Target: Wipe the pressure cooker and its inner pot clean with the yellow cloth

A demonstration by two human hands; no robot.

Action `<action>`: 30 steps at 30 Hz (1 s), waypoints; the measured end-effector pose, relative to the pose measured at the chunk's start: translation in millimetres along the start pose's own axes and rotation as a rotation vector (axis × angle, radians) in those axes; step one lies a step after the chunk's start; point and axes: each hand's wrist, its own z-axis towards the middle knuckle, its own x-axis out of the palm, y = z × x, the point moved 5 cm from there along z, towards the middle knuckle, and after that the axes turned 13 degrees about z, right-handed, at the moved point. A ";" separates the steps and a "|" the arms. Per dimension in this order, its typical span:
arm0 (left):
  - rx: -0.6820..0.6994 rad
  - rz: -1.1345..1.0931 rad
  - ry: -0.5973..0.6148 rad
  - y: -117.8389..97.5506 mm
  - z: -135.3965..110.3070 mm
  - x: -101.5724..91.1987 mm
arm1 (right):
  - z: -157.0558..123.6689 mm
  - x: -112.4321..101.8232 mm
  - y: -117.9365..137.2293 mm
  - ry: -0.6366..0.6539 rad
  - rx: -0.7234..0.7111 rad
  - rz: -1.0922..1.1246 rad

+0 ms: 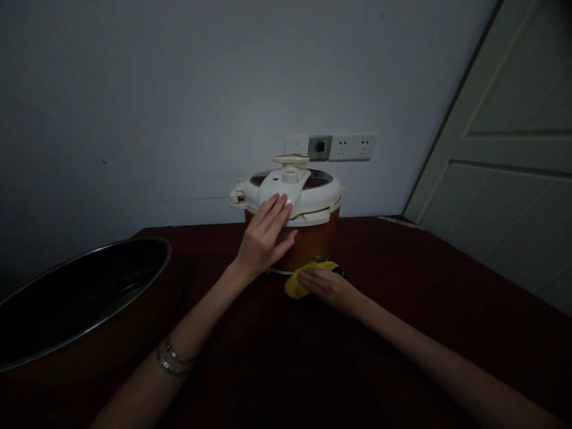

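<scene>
An electric pressure cooker [313,238] with a white lid [324,193] and an orange-brown body stands upright near the wall. My left hand [263,235] lies on the front of the lid, its fingers stretched out and the thumb apart, touching the white cover below the knob [291,159]. Low at the cooker's front right, my right hand [328,287] presses a yellow cloth [295,286] against the base, fingers together over it. Part of the cloth is hidden under that hand.
On the left sits a large dark pot [89,328] with a metal rim. The dark red table [384,333] reaches to the wall, which carries a row of sockets [353,147]. A white panelled door [504,143] stands at the right.
</scene>
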 end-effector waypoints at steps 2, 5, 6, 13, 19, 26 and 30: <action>0.012 -0.007 0.015 1.5 0.0 -0.4 | -4.9 -2.5 -3.8 -0.003 0.030 0.018; 0.018 -0.012 0.034 3.1 0.0 -0.4 | -20.9 -11.1 -13.9 -0.031 0.103 0.037; 0.017 -0.010 0.032 3.2 0.0 -0.5 | -25.3 -13.5 -16.0 -0.043 0.109 0.038; 0.015 -0.003 0.008 2.5 -0.6 -0.2 | -17.7 -8.9 -12.4 -0.038 0.041 0.030; 0.017 -0.002 0.018 3.0 -0.8 0.1 | -22.3 -11.9 -16.8 -0.016 0.005 -0.020; 0.003 -0.003 0.008 2.5 -1.2 1.2 | -12.6 -5.1 -12.2 0.027 -0.001 -0.032; 0.014 -0.004 0.021 2.9 -0.6 0.2 | -19.4 -13.6 -18.1 0.010 -0.013 -0.008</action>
